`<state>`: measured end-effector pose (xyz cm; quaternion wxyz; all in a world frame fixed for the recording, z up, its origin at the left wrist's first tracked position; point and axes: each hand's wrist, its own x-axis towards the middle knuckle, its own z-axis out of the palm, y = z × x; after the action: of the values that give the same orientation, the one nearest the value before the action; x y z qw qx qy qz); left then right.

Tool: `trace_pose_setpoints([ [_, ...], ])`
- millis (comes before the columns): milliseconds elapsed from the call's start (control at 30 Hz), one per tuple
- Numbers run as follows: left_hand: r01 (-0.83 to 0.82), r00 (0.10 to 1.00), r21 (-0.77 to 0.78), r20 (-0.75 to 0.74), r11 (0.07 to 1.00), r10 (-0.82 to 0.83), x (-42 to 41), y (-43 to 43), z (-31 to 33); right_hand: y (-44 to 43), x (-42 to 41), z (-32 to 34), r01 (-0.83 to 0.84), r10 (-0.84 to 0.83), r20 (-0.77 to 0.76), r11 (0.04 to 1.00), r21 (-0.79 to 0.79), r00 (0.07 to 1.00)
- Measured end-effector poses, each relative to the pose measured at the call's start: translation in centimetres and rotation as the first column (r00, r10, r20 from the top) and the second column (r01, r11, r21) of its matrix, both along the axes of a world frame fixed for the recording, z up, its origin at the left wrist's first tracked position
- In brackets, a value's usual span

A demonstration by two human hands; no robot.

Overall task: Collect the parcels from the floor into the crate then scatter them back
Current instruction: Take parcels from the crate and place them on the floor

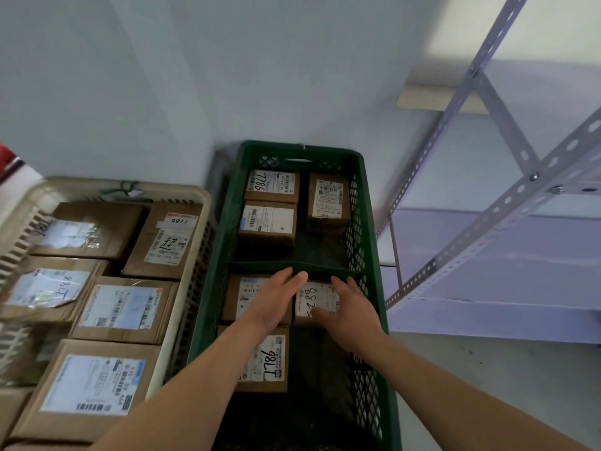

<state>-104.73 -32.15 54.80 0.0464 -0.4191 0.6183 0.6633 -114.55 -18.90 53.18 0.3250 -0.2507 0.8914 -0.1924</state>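
Parcels point(270, 359) in the near half of the green crate point(370, 229) are covered by both hands, and nothing is gripped. The left hand point(276, 301) is held flat with its fingers straight and close together over a brown parcel with a printed label point(242, 299), and its fingertips reach the cross divider point(260, 266) of the crate. The right hand point(351, 317) is likewise opened out, fingers extended towards the divider and thumb laid over the white label of the neighbouring parcel with handwritten digits point(313, 299). Whether the palms are pressed on the cardboard or only held just above it cannot be told. These two parcels are set side by side against the divider. Nearer the camera, partly hidden under the left forearm, a third parcel marked in black pen point(271, 362) is seen lying on the crate floor. Beyond the divider, three more small boxes point(271, 185) are kept in the far compartment: two on the left, one behind the other, and one on the right beside the mesh wall. The crate is stood on the floor point(487, 369) with its far end against a pale wall point(162, 76). Just beside it on the left, a beige crate point(192, 255) is filled with larger labelled cardboard boxes point(123, 309). On the right, a grey metal shelf rack point(507, 203) with perforated struts is seen.
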Motion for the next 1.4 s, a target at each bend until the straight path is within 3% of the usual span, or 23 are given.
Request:
trace_pose_setpoints([
  [167,0.078,0.997,-0.265,0.003,0.961,-0.081,1.9,-1.3,1.7,-0.6,0.6,2.5,-0.072,0.067,-0.098,0.997,-0.04,0.993],
  [333,0.114,0.993,-0.427,0.022,0.897,-0.115,4.3,-2.4,3.9,-1.9,1.7,5.3,-0.171,0.152,-0.194,0.982,-0.082,0.969],
  [600,0.129,0.991,-0.654,0.105,0.745,-0.08,9.9,-2.7,7.4,-4.7,4.3,7.8,-0.428,0.374,-0.379,0.901,-0.068,0.846],
  [767,0.056,0.987,-0.737,0.145,0.674,0.076,14.2,-1.4,8.5,-5.7,6.6,8.9,-0.603,0.519,-0.412,0.792,-0.097,0.749],
  [1100,-0.222,0.918,-0.778,0.037,0.588,0.396,24.6,5.1,10.2,-5.8,14.6,10.7,-0.855,0.687,-0.523,0.479,-0.197,0.505],
  [1400,-0.366,0.671,-0.821,0.094,0.438,0.736,40.1,12.8,10.1,-5.0,29.5,12.0,-0.966,0.825,-0.504,0.193,-0.172,0.255],
])
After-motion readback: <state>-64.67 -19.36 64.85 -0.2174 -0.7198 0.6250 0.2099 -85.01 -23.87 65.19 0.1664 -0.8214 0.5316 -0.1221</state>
